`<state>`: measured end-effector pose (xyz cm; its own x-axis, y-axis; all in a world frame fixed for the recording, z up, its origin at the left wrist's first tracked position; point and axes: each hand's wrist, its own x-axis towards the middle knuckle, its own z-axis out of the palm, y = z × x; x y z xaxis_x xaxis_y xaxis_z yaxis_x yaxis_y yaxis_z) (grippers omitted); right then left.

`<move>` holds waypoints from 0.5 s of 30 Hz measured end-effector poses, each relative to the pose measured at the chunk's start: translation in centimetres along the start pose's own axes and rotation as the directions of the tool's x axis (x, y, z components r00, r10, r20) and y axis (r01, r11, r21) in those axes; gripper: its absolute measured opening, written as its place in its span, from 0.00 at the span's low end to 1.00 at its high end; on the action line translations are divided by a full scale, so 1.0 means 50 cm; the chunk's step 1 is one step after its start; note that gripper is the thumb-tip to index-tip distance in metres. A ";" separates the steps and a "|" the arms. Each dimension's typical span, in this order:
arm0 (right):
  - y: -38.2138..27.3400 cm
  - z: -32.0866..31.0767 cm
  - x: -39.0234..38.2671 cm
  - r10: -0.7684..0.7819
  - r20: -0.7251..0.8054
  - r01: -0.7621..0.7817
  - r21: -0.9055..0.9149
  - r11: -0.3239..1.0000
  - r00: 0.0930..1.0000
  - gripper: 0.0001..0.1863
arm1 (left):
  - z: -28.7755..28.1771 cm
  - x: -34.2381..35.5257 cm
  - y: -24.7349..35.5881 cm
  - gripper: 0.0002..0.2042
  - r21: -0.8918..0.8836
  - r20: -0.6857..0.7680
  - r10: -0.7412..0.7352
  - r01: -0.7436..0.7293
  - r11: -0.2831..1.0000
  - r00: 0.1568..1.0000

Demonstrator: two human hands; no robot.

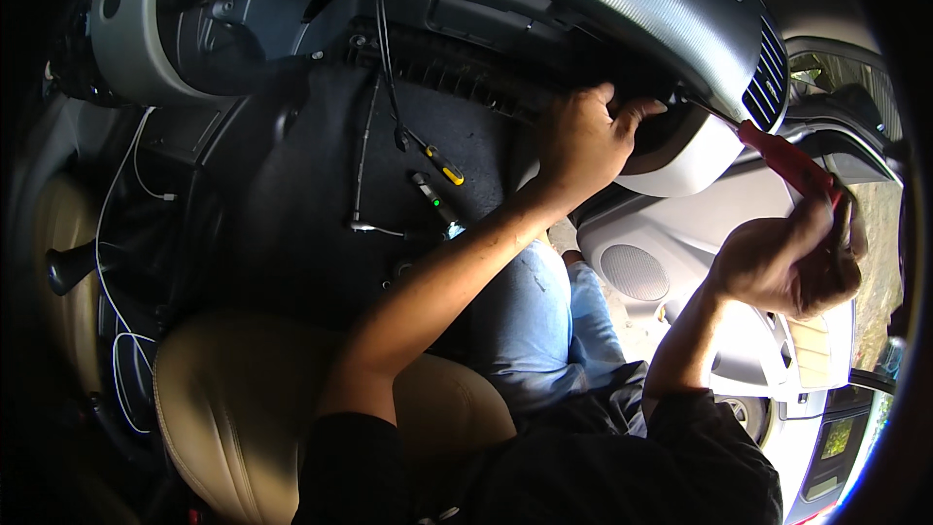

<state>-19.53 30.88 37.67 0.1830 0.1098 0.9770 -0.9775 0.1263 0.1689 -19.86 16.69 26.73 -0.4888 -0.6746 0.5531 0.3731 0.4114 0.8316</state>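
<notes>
My right hand (792, 267) is closed round the end of a screwdriver's red handle (789, 157). Its thin shaft points up and left to the dark recess under the dashboard, beside the round-slatted air vent (766, 87). To the left of that tip, my left hand (588, 141) reaches up to the same recess, its fingers curled and thumb stretched toward the screwdriver's tip. Shadow hides what those fingers hold. Just below them is the pale lower dashboard trim (685, 160).
On the dark footwell floor lie a yellow-and-black screwdriver (445, 165) and a small lit flashlight (428, 191). Black cables (386, 49) hang from the open dashboard. A white cable (119, 306) runs along the console. The door (661, 224) stands open at right, beside the tan seat (219, 408).
</notes>
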 end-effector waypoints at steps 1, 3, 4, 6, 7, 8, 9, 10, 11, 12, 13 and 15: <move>-0.001 0.000 -0.001 0.039 0.006 -0.039 0.086 0.996 0.999 0.13 | 0.000 -0.001 -0.001 0.24 0.037 -0.004 0.007 -0.007 0.999 1.000; 0.001 -0.002 0.000 -0.065 0.144 0.074 -0.063 0.995 0.987 0.16 | 0.002 -0.001 -0.004 0.25 0.049 -0.003 0.013 -0.013 0.999 1.000; 0.000 -0.005 -0.001 -0.041 0.172 0.075 -0.193 0.978 0.984 0.15 | 0.003 -0.001 -0.006 0.26 0.060 -0.010 0.022 -0.021 0.998 1.000; -0.001 -0.012 -0.005 -0.027 0.153 0.082 -0.364 0.928 0.988 0.14 | 0.005 0.001 -0.011 0.27 0.008 -0.015 0.043 -0.043 0.999 0.999; 0.002 -0.014 -0.001 -0.075 0.126 0.116 -0.365 0.924 0.989 0.14 | 0.006 0.002 -0.013 0.28 -0.003 -0.001 0.044 -0.044 0.999 0.999; 0.004 -0.016 -0.001 -0.025 0.077 0.043 -0.242 0.969 0.997 0.14 | 0.006 0.001 -0.015 0.28 -0.017 -0.021 0.060 -0.060 0.998 0.998; 0.011 -0.016 0.006 -0.016 0.051 0.017 -0.022 1.000 0.999 0.15 | 0.007 0.001 -0.017 0.29 -0.019 -0.019 0.059 -0.059 0.998 0.998; 0.011 -0.019 0.007 0.032 0.060 -0.037 0.081 0.996 0.998 0.14 | 0.007 0.002 -0.017 0.29 -0.015 -0.014 0.064 -0.064 0.998 0.998; 0.012 -0.020 0.009 -0.021 0.136 0.012 0.066 0.998 0.991 0.14 | 0.006 0.000 -0.018 0.29 -0.003 -0.013 0.067 -0.067 0.998 0.998; 0.011 -0.023 0.008 -0.003 0.193 0.018 -0.080 0.997 0.981 0.14 | 0.007 0.000 -0.017 0.28 -0.028 -0.016 0.065 -0.065 0.997 0.998; 0.012 -0.023 0.009 -0.006 0.237 0.044 -0.155 0.987 0.971 0.13 | 0.007 0.000 -0.017 0.28 -0.042 -0.018 0.060 -0.061 0.997 0.998; 0.011 -0.022 0.006 0.015 0.190 0.027 -0.214 0.976 0.982 0.12 | 0.007 -0.001 -0.014 0.28 -0.060 -0.011 0.046 -0.047 0.997 0.999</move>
<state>-19.91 32.08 37.91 0.1453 -0.0781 0.9863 -0.9271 0.3373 0.1633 -20.39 16.64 26.15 -0.4623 -0.6618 0.5902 0.4423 0.4047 0.8004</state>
